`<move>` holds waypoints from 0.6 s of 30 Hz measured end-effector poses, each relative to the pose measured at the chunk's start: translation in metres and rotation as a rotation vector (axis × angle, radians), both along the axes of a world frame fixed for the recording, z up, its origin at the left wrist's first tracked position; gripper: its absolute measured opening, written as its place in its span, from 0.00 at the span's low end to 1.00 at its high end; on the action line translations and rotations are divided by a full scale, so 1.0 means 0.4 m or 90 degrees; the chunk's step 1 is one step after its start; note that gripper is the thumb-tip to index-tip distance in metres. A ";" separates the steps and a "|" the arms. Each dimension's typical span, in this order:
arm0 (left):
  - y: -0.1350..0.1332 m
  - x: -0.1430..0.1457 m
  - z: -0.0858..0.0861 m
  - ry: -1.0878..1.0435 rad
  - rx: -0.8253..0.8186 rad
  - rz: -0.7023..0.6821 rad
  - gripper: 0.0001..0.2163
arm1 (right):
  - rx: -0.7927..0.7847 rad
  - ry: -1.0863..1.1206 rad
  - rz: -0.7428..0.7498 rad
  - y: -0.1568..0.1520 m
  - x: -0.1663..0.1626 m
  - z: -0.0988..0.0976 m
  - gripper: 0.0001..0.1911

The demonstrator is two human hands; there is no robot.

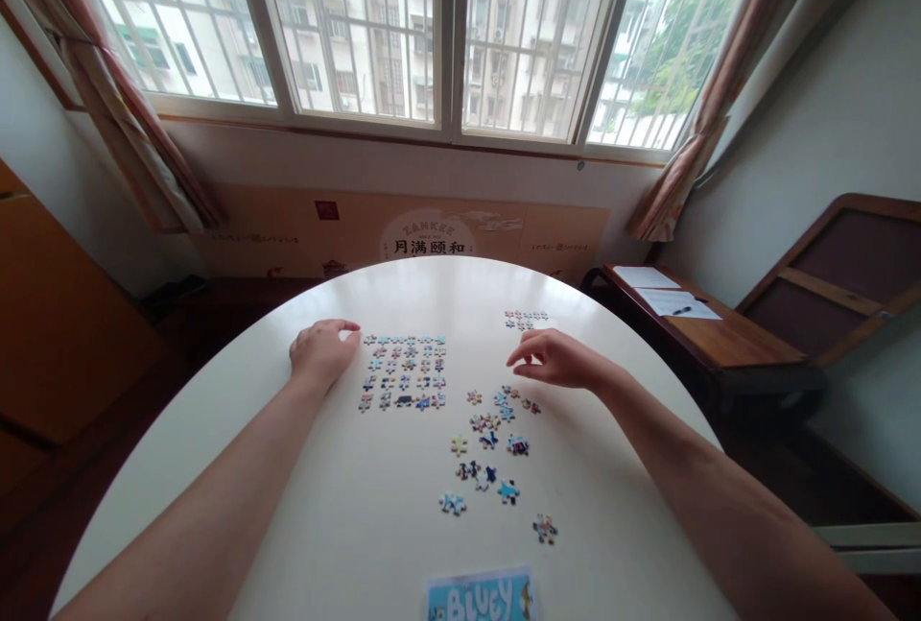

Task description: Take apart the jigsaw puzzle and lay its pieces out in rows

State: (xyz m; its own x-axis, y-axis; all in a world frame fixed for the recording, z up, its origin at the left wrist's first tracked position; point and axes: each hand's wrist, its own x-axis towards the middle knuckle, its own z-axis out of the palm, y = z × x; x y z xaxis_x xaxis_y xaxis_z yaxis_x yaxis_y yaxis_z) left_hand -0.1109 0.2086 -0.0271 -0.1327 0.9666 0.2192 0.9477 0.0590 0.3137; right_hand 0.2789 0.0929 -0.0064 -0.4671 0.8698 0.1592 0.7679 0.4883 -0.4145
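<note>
My left hand (pixel 323 352) rests on the white table beside the left edge of a block of jigsaw pieces (pixel 405 365) laid out in rows. Its fingers are apart and I see nothing in them. To the right, my right hand (pixel 554 359) hovers with fingers loosely spread and nothing visible between them. Just beyond it lies a small group of puzzle pieces (pixel 526 319) in short rows. Below that hand, loose puzzle pieces (pixel 489 441) are scattered toward me. One puzzle piece (pixel 545 529) sits apart, nearer the front.
A blue box marked "BLUEY" (pixel 482 597) lies at the near side of the round white table (pixel 323 525). A wooden chair (pixel 726 328) at the right holds papers (pixel 673 302) and a pen. Barred windows, curtains and a long printed carton (pixel 288 232) are beyond the table.
</note>
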 end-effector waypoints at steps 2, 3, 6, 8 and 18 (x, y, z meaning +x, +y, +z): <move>0.000 0.001 0.000 0.000 0.003 -0.002 0.16 | -0.061 0.008 0.070 -0.009 -0.012 0.012 0.09; -0.001 0.001 0.000 0.001 0.003 -0.002 0.16 | -0.081 0.003 0.081 -0.010 -0.014 0.014 0.08; -0.003 0.002 0.000 0.002 0.004 0.001 0.16 | -0.109 -0.016 0.087 -0.007 -0.009 0.013 0.09; -0.003 0.002 0.001 0.004 0.004 0.001 0.16 | -0.110 -0.025 0.086 -0.004 -0.004 0.011 0.09; -0.006 0.001 0.002 0.004 -0.001 -0.005 0.17 | -0.080 -0.030 0.094 -0.008 -0.024 0.004 0.09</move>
State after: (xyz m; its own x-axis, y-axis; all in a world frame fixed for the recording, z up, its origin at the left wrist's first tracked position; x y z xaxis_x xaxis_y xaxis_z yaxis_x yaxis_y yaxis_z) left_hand -0.1105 0.2064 -0.0263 -0.1235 0.9678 0.2192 0.9501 0.0516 0.3075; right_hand 0.2692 0.0899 -0.0050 -0.5955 0.8029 0.0287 0.7120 0.5440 -0.4439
